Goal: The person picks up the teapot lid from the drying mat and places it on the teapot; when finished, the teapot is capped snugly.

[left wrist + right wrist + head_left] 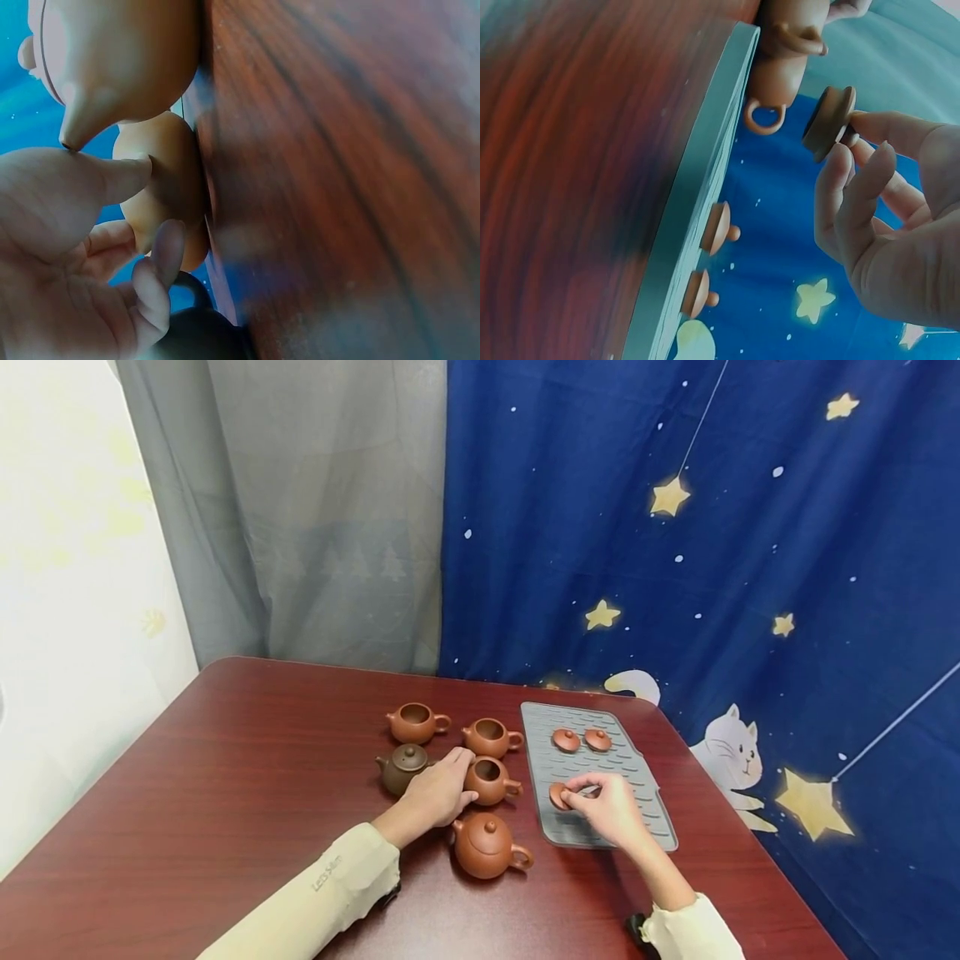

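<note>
My left hand (437, 790) grips a lidless reddish-brown clay teapot (491, 791) by its spout side, thumb on the near side and fingers on the far side. In the left wrist view the thumb presses against that teapot's body (172, 176). My right hand (613, 812) pinches a small round teapot lid (558, 797) by its knob. The right wrist view shows this lid (825, 127) raised off the grey mat (694, 157) and tilted. Nearest the left wrist stands a lidded reddish-brown teapot (483, 847).
Two lidless teapots, one at back left (414, 724) and one behind the gripped pot (487, 739), stand on the dark red table (247, 777). A dark brown lidded teapot (405, 767) sits left of my left hand. Two lids (566, 741) lie knob up on the mat.
</note>
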